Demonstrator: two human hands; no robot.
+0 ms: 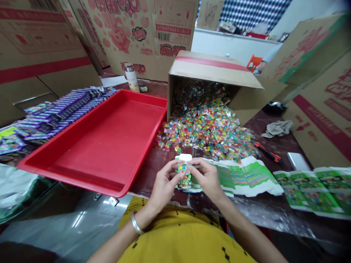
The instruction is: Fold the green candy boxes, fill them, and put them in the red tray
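Note:
Between my hands is a small green candy box (pixel 184 176) with an open white top flap, held upright near the table's front edge. My left hand (pixel 168 179) grips its left side, thumb on the printed front. My right hand (pixel 206 176) holds the right side the same way, fingers near the flap. Just right of it, a fanned row of flat green cartons (pixel 246 176) lies on the table. Behind my hands spreads a heap of small clear packets of colourful candy (pixel 208 128), spilling from a cardboard box (pixel 208 65) lying on its side.
A large red tray (pixel 109 135) stands at left, with stacked purple packs (pixel 65 109) beyond it. More green cartons (pixel 315 190) lie at right, near a red-black cutter (pixel 267 151) and a crumpled cloth (pixel 277 128). A flask (pixel 132 77) stands behind the tray. Big cartons surround the table.

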